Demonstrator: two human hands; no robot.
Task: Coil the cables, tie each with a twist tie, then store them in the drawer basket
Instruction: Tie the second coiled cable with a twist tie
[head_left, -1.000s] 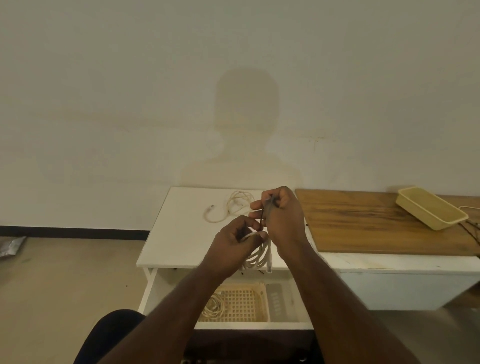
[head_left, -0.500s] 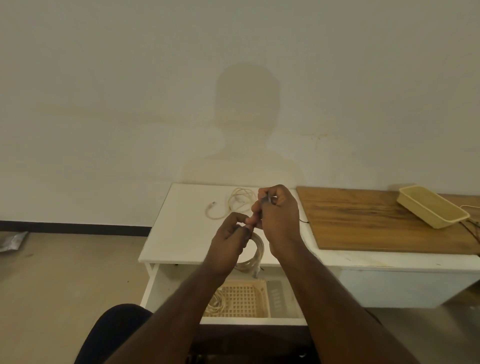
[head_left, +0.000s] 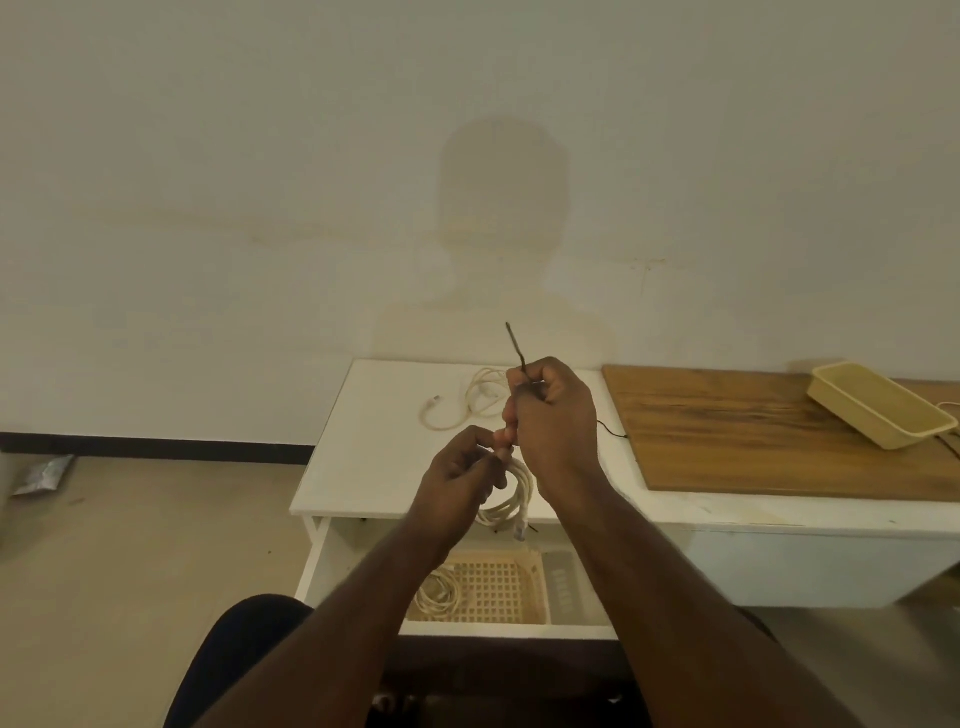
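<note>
While both of my hands are busy above the front edge of the white bench (head_left: 374, 467), I judge the task to be somewhere in its middle. One coiled cable (head_left: 435, 592) already lies in the lattice drawer basket (head_left: 498, 587) inside the open drawer (head_left: 322, 551) below; whether it carries a tie I cannot tell from here. A second coil (head_left: 511, 493) hangs from my left hand (head_left: 457, 483), whose fingers are curled round the top of the loops. My right hand (head_left: 553, 415) is closed too — it pinches a dark twist tie (head_left: 515, 345), one end of which sticks up above the knuckles toward the wall. The lower end of the tie seems to run down to where the two hands meet, so I take it the tie is being wrapped round this coil, not yet twisted tight.

A third cable (head_left: 470, 405) lies loosely looped on the bench top behind my hands, untied as far as I can see. So what is left, by my reading: finish this tie, drop the coil into the basket, then coil, tie and store the loose one. A thin dark wire (head_left: 610, 444) trails at the edge of the wooden board (head_left: 779, 441) — whether it belongs to the job I cannot say.
</note>
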